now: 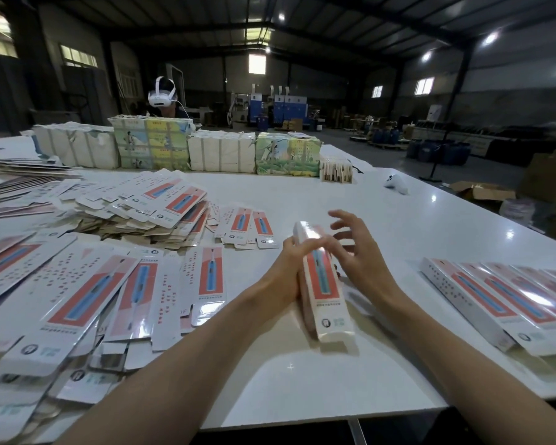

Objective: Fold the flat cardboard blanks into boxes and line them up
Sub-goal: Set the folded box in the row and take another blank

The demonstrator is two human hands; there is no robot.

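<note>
A long white box (323, 300) with a red and blue toothbrush picture is raised over the white table (302, 380), its far end tilted up. My left hand (289, 271) holds it from the left side, fingers wrapped across its upper part. My right hand (357, 248) hovers at the box's right side, fingers spread and relaxed, holding nothing. Flat blanks (87, 293) of the same print cover the table's left half. A row of folded boxes (501, 303) lies side by side at the right.
A heap of blanks (148, 210) lies further back on the left. Wrapped bundles (219, 152) stand in a line along the far side, with a person in a white headset (161, 96) behind them. A white controller (396, 184) lies at the right rear. The table's near edge runs just below my forearms.
</note>
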